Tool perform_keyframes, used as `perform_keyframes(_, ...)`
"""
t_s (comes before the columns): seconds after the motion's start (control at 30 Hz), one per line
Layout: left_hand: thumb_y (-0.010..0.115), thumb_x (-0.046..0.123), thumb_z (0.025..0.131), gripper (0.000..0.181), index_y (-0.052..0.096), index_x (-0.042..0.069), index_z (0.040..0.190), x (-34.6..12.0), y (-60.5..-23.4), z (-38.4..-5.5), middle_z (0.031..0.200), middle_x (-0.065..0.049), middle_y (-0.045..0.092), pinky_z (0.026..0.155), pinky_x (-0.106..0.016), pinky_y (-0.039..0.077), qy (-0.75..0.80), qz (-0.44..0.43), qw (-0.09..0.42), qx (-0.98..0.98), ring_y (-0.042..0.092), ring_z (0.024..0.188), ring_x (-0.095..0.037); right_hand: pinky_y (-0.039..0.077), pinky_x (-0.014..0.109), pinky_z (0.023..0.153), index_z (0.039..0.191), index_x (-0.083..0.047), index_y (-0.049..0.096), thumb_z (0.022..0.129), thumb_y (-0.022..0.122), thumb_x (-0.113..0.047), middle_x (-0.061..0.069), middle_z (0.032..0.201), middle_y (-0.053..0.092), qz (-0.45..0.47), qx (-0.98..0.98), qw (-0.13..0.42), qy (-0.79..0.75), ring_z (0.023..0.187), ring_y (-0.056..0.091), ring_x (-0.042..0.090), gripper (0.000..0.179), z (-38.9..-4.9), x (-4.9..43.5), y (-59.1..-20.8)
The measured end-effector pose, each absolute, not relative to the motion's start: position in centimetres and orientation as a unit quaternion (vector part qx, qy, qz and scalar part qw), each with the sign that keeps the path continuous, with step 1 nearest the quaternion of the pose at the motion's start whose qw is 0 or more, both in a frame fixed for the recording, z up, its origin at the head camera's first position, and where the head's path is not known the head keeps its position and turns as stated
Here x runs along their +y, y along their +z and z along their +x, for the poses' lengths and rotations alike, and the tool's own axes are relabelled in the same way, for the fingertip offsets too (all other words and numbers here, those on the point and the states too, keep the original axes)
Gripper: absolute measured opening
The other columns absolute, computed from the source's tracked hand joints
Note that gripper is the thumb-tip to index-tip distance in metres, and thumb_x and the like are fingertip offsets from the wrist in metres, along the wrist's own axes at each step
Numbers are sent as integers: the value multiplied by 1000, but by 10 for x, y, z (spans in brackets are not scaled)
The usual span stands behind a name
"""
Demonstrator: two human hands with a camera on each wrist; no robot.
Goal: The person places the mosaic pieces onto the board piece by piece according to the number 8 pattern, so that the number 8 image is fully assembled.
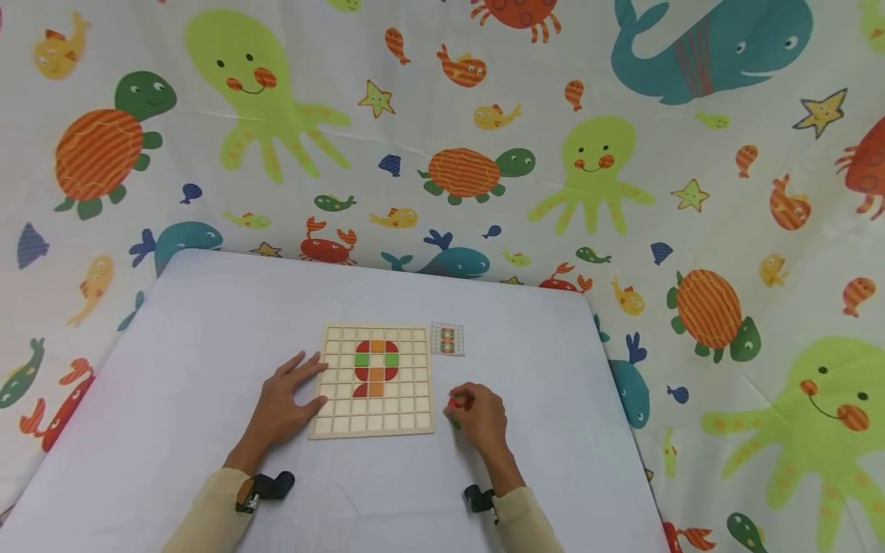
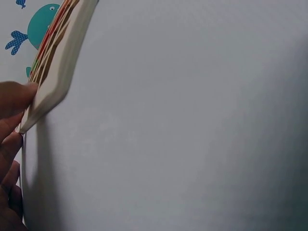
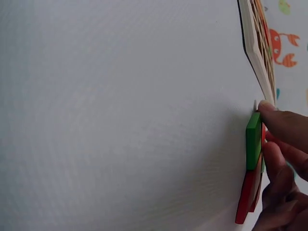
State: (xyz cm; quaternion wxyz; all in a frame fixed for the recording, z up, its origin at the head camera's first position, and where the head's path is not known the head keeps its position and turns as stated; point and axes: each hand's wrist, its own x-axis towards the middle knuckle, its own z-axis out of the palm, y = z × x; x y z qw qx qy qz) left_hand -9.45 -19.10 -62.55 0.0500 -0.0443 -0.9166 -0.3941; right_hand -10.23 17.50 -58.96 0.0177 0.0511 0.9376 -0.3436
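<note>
A square wooden grid board (image 1: 404,422) lies on the white table, with red, green and orange tiles set in its upper middle cells. At its left edge my left hand (image 1: 283,403) rests with fingers spread, thumb and fingertips on the rim; the left wrist view shows the thumb (image 2: 17,98) on the board's edge. To the right of the board, my right hand (image 1: 480,418) pinches a red tile (image 1: 455,401). Under and beside those fingers, the right wrist view shows a green tile (image 3: 252,144) and another red tile (image 3: 246,197), partly hidden by the hand.
A small pattern card (image 1: 448,339) with a coloured grid picture lies against the board's upper right corner. White cloth (image 1: 359,499) covers the table. Behind it hangs a curtain (image 1: 470,115) printed with sea animals. Dark cameras (image 1: 273,485) sit on both wrists.
</note>
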Motion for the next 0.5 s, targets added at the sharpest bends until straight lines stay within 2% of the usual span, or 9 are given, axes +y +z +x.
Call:
perform_keyframes(0.3, 83, 12, 85, 62, 65, 10, 145, -190, -626, -94, 161, -19, 53, 116, -80, 30, -393, -42, 51, -917, 35, 154, -50, 49, 33, 70, 90, -21, 76, 73, 98, -19, -2, 90, 67, 66, 947, 11, -314, 85, 62, 16, 29, -101, 173, -589)
perform_keyframes(0.5, 84, 13, 85, 62, 65, 10, 144, -189, -626, -95, 161, -19, 53, 117, -79, 31, -393, -42, 53, -917, 36, 154, -50, 43, 28, 62, 89, -23, 71, 76, 96, -16, -7, 81, 68, 57, 938, 0, -342, 75, 57, 12, 28, -100, 173, -591)
